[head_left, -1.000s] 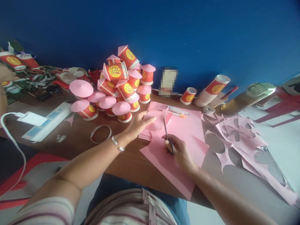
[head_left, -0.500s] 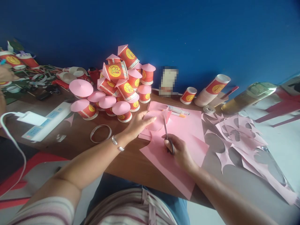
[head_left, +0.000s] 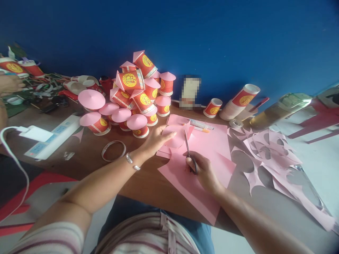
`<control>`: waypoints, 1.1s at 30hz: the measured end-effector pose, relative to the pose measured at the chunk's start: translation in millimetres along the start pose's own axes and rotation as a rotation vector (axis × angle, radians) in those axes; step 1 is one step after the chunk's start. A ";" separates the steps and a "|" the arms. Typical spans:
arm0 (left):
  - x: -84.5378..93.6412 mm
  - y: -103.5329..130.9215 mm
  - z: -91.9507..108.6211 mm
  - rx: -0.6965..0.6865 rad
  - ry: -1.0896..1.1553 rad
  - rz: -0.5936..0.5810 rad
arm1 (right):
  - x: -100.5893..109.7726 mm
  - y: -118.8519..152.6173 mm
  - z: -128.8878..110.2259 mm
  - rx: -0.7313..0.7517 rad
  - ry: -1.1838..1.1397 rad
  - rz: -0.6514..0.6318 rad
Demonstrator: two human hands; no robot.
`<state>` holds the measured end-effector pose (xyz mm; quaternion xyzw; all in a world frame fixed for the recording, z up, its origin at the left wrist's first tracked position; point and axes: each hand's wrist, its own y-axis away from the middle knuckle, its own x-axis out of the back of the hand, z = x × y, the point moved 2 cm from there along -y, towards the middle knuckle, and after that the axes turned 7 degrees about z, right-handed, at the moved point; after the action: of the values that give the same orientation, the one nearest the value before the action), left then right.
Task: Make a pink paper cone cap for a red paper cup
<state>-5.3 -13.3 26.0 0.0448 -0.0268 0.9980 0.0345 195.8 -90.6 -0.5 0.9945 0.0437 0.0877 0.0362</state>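
My left hand (head_left: 161, 138) is closed on a piece of pink paper (head_left: 174, 140), its thumb lying across the top. That piece has a rounded lower edge. My right hand (head_left: 203, 167) grips dark-handled scissors (head_left: 187, 144), fingers through the handles. The blades point away from me and meet the paper's right edge. Beneath both hands lies a larger pink sheet (head_left: 196, 190), with markers (head_left: 201, 126) on its far part. To the left stands a pile of red paper cups (head_left: 130, 79), many topped with pink paper cones (head_left: 91, 99).
A white ring (head_left: 113, 151) and a power strip (head_left: 54, 135) lie at left. Pink scraps (head_left: 272, 151) cover the right side. A stack of cups (head_left: 239, 102), a tape roll (head_left: 236, 123) and a bottle (head_left: 280, 111) stand behind. Another person's hand (head_left: 10, 84) shows far left.
My hands, the scissors and the pink paper look almost still. At the far left, the other person's hand has shifted slightly.
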 end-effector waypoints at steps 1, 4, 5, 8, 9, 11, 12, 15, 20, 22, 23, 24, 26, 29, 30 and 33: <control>-0.2 0.1 0.5 -0.001 0.007 -0.001 | 0.2 0.2 -0.5 -0.003 -0.001 0.000; -0.3 0.1 1.1 -0.004 0.019 0.016 | 0.5 0.6 -2.3 -0.004 -0.002 0.005; -0.2 -0.1 0.9 -0.001 0.022 0.025 | 0.5 0.7 -2.8 -0.002 0.001 0.005; 0.0 -1.0 -0.6 0.012 0.032 0.033 | 0.4 0.6 -3.3 0.008 0.006 -0.002; 0.2 -1.3 -1.3 0.014 0.034 0.030 | 0.4 0.5 -3.2 0.010 0.005 -0.003; 0.5 -1.9 -2.7 0.013 0.038 0.028 | 0.6 0.4 -2.4 0.013 0.006 -0.004; 0.7 -2.1 -3.4 0.014 0.041 0.030 | 0.7 0.4 -2.0 0.015 0.008 -0.005; 1.2 -2.5 -4.9 0.011 0.060 0.038 | 1.0 0.7 -1.1 0.022 0.012 -0.010; 2.1 -2.8 -4.2 -0.005 0.042 0.067 | 1.0 1.1 -1.5 0.023 0.002 -0.018; 2.3 -3.0 -3.5 0.000 0.039 0.073 | 0.8 1.2 -1.8 0.021 0.001 -0.020; 2.4 -3.0 -3.2 0.003 0.039 0.077 | 0.6 1.4 -1.9 0.019 -0.001 -0.020; 2.5 -3.1 -3.1 0.005 0.039 0.080 | 0.5 1.5 -1.9 0.018 -0.001 -0.020; 2.5 -3.2 -3.4 0.010 0.048 0.080 | 0.4 1.9 -2.2 0.015 -0.003 -0.022; 2.4 -3.6 -4.9 0.021 0.073 0.085 | 0.3 2.4 -3.2 0.009 -0.012 -0.028; 2.3 -3.8 -5.6 0.025 0.083 0.088 | 0.2 2.5 -3.6 0.007 -0.017 -0.028; 2.4 -4.2 -7.4 0.029 0.096 0.091 | -0.3 2.5 -4.8 0.006 -0.027 -0.033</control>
<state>-8.0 -8.5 19.1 -0.0039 -0.0124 0.9999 -0.0105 194.9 -92.7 4.3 0.9948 0.0599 0.0738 0.0353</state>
